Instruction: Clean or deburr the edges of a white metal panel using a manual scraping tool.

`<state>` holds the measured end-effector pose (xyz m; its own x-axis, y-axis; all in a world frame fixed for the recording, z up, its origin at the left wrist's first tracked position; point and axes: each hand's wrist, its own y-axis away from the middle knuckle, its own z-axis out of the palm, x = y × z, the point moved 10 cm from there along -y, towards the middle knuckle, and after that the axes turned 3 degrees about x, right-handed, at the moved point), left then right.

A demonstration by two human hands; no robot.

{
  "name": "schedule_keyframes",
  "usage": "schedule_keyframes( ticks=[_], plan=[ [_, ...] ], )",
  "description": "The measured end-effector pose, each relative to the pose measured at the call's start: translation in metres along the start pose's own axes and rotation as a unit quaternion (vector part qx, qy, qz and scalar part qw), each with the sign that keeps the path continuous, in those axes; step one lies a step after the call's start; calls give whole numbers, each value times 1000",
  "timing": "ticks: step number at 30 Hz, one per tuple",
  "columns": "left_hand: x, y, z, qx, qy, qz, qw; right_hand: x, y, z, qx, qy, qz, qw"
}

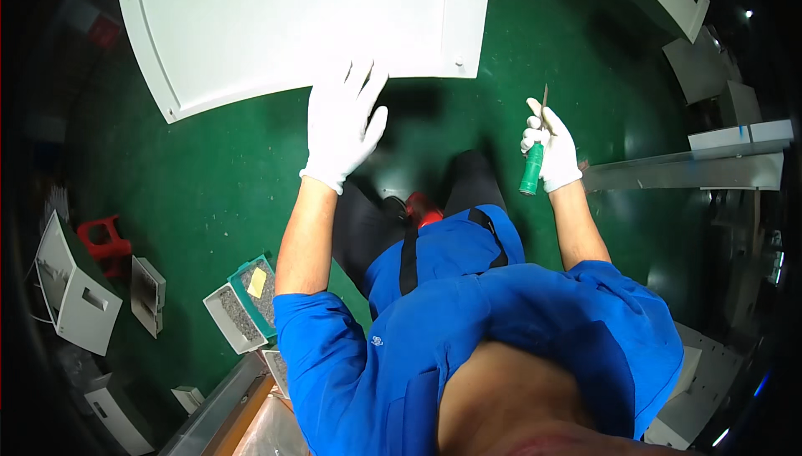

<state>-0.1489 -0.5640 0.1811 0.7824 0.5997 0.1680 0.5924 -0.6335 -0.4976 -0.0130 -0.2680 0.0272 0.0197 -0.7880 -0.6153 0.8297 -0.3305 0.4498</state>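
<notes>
Left hand point(338, 130), white-gloved, fingers spread, reaching to the near edge of a large white metal panel point(284, 22) lying on the green floor point(209, 180). Right hand point(553, 149), also gloved, closed around a green-handled screwdriver point(533, 164), blade up. Small grey trays of screws point(246, 306) lower left, beside a red stool point(104, 237).

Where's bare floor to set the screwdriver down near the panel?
Free: green floor right of the white panel, up to the grey metal rail; also the floor left of the left hand, between the panel's lower edge and the screw trays. Crowded: lower left around the trays and white boxes; right edge with stacked grey parts. The right hand holds the green-handled screwdriver.
</notes>
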Motion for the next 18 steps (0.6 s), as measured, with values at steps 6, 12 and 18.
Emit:
schedule_keyframes(
  ticks=[6, 12, 18],
  plan=[
    [-6, -11, 16, 44, -17, -21, 999, 49, 11, -19, 53, -12, 67, 996],
    [-5, -15, 18, 49, -29, -11, 998, 109, 70, 1, 24, 109, 139, 984],
    [-16, -15, 10, 130, 19, 49, 990, 122, 93, 2, -74, 183, 192, 961]
  ],
)
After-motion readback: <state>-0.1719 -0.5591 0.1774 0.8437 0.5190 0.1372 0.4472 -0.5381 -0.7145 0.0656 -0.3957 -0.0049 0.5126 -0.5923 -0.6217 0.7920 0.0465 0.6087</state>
